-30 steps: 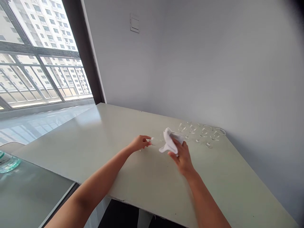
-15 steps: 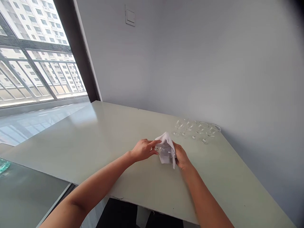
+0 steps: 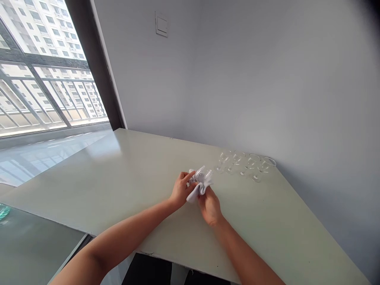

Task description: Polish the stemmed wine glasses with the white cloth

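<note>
Near the middle of the pale table, a clear glass is held up with a white cloth bunched around its lower part. My left hand grips the glass from the left, fingers curled at its lower end, partly over the cloth. From below and to the right, my right hand is closed on the cloth against the glass. The fingertips of my right hand are hidden behind the cloth.
Several clear stemmed glasses stand by the wall at the table's back right. A green glass object shows at the far left on a lower surface. Dark seats are below the table's front edge.
My right hand has moved left and down, with the cloth now bunched below the glass. My left hand has turned more upright, and the glass bowl now points up and right.
</note>
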Demonstrator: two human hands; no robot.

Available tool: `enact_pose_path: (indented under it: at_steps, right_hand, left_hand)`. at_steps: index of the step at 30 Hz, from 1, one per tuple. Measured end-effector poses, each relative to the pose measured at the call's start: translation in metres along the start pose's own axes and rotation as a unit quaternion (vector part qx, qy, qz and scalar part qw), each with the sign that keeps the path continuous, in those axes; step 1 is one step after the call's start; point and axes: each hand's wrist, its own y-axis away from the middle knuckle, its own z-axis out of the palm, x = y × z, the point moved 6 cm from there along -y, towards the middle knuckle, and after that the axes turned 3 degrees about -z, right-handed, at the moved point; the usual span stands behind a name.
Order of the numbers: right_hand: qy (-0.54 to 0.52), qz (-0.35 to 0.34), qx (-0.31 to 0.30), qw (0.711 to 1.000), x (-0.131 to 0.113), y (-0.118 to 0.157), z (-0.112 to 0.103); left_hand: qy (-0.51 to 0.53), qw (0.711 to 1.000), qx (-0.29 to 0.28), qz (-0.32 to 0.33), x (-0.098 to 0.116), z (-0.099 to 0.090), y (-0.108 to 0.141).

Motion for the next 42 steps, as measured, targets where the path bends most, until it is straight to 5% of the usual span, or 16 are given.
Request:
enact_pose_path:
  at_steps: [4,9,12,14,16,21,23,26,28,30,36,39,42]
  right_hand:
    - [0.073,0.004,0.02,0.997,0.01,0.002,-0.002]
    - [0.049,0.044,0.003,0.998,0.006,0.002,-0.006]
    - [0.004,0.125,-0.081,0.989,0.009,0.007,0.002]
    - [-0.001,0.177,-0.145,0.973,0.012,0.013,0.009]
    - [0.019,0.191,-0.174,0.966,0.012,0.015,0.01]
    - [0.24,0.089,-0.152,0.955,-0.001,0.006,-0.001]
    - [0.403,0.013,-0.119,0.907,-0.01,0.002,-0.005]
    - [0.623,-0.124,-0.059,0.77,-0.026,0.003,-0.005]
    - [0.696,-0.212,-0.057,0.683,-0.032,0.007,0.002]
    - [0.718,-0.278,-0.07,0.634,-0.036,0.01,0.007]
    - [0.689,-0.374,-0.014,0.621,-0.062,0.012,0.001]
    - [0.694,-0.393,-0.133,0.589,-0.054,0.016,0.015]
    - [0.693,-0.373,-0.22,0.576,-0.042,0.024,0.028]
  left_hand:
    - [-0.046,0.998,0.03,0.036,0.004,-0.001,0.005]
    - [0.159,0.983,-0.083,-0.025,0.003,0.003,0.001]
    - [0.366,0.896,-0.216,-0.125,0.001,0.012,0.001]
    - [0.464,0.825,-0.288,-0.144,0.005,0.014,0.003]
    - [0.5,0.793,-0.32,-0.133,0.008,0.012,0.002]
    - [0.446,0.852,-0.241,-0.133,0.0,0.006,-0.004]
    - [0.422,0.872,-0.203,-0.144,-0.001,0.005,-0.003]
    - [0.402,0.887,-0.164,-0.156,0.001,0.003,0.0]
    - [0.398,0.892,-0.135,-0.167,0.0,0.002,0.001]
    - [0.397,0.891,-0.111,-0.19,-0.005,0.0,-0.001]
    - [0.422,0.864,-0.016,-0.274,-0.032,-0.018,-0.015]
    - [0.443,0.849,-0.026,-0.287,-0.035,-0.022,-0.018]
    - [0.462,0.837,-0.11,-0.274,-0.026,-0.013,-0.015]
